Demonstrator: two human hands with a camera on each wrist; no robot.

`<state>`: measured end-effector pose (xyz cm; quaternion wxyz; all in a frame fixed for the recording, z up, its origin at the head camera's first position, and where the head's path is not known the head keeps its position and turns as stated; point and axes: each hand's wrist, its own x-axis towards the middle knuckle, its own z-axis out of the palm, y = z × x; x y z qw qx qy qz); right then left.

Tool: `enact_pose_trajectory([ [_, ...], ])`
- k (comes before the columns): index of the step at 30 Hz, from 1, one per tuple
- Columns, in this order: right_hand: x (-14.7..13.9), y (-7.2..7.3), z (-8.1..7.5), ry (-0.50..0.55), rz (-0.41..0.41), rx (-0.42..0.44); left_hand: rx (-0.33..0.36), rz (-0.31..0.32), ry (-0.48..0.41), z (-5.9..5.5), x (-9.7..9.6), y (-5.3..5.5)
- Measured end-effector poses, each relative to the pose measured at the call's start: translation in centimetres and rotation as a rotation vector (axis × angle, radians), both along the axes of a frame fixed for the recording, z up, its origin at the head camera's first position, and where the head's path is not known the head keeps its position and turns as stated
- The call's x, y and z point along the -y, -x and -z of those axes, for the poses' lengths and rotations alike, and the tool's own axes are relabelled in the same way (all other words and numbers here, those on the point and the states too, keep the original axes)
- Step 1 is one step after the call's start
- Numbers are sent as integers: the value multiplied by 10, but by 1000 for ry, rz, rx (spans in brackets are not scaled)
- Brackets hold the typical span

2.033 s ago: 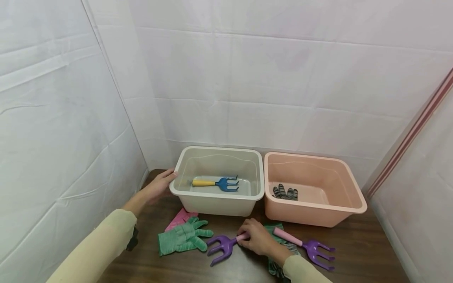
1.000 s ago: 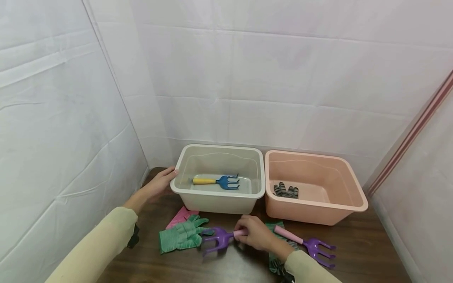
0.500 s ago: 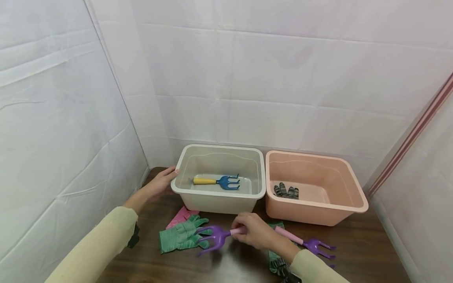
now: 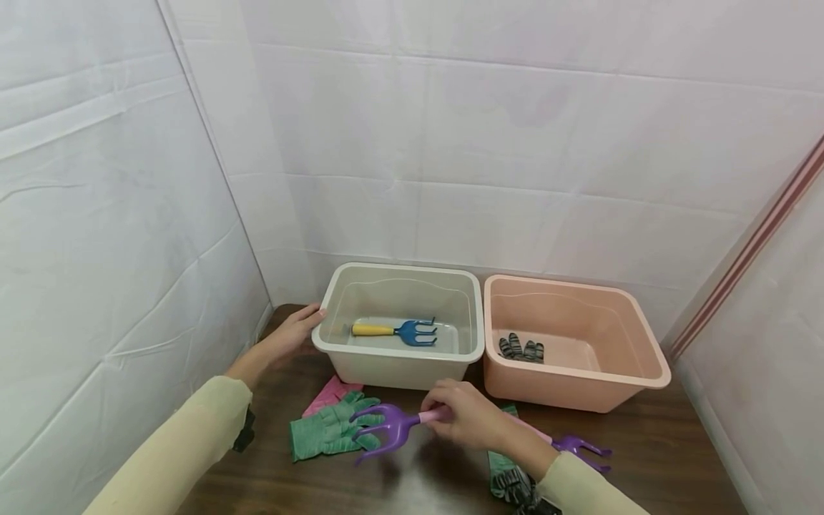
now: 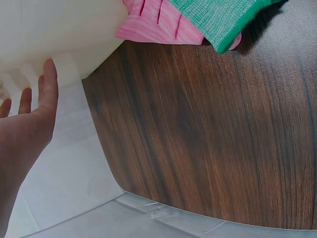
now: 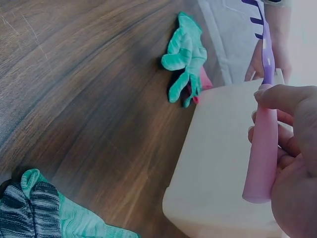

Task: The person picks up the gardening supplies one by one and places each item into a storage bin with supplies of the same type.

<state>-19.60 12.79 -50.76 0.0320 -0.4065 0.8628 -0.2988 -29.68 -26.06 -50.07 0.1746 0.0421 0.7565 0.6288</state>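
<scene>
The right hand pinches with its fingers the 3-tined purple fork over the table, inside its left edge, best lifted clear of the green glove, while the left hand, fingers spread, seemingly touches the pale bin.

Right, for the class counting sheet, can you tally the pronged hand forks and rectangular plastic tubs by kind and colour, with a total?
Purple pronged hand forks with pink handles: 2
Blue pronged hand fork with yellow handle: 1
Rectangular pale grey plastic tub: 1
Rectangular peach plastic tub: 1
Total: 5
</scene>
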Motion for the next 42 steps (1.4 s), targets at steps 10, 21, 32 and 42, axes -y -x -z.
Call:
enact_pose_trajectory([
  [10, 0, 0, -9, 20, -9, 3, 14, -18, -14, 0, -1, 1],
  [21, -2, 7, -29, 41, 5, 2, -3, 6, 3, -1, -8, 1],
  [32, -7, 21, -52, 61, 25, -28, -8, 9, -17, 4, -8, 5],
  [42, -10, 37, -59, 92, 29, -99, -6, 13, -5, 0, -8, 4],
])
